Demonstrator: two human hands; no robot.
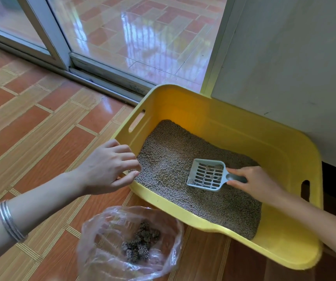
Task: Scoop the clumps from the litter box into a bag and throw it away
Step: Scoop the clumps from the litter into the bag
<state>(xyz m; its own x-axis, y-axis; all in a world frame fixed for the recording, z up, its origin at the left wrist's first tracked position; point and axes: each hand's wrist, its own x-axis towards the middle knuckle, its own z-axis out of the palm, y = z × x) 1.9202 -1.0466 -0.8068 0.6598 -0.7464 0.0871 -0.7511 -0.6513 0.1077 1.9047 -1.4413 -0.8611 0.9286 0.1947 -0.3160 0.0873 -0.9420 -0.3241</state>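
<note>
A yellow litter box [244,130] stands on the floor against the wall, filled with grey-brown litter [173,159]. A pale blue slotted scoop [206,175] lies on the litter, a few grains on its blade. My right hand [254,184] grips its handle from the right. My left hand [106,167] is at the box's near-left corner, with fingers and thumb curled round the rim. In front of the box an open clear plastic bag [102,230] lies on the floor with dark clumps [138,244] in it.
The floor [41,128] is glossy orange and tan tile. A sliding glass door [142,37] with a metal track runs along the back. A grey wall [294,67] stands directly behind and to the right of the box.
</note>
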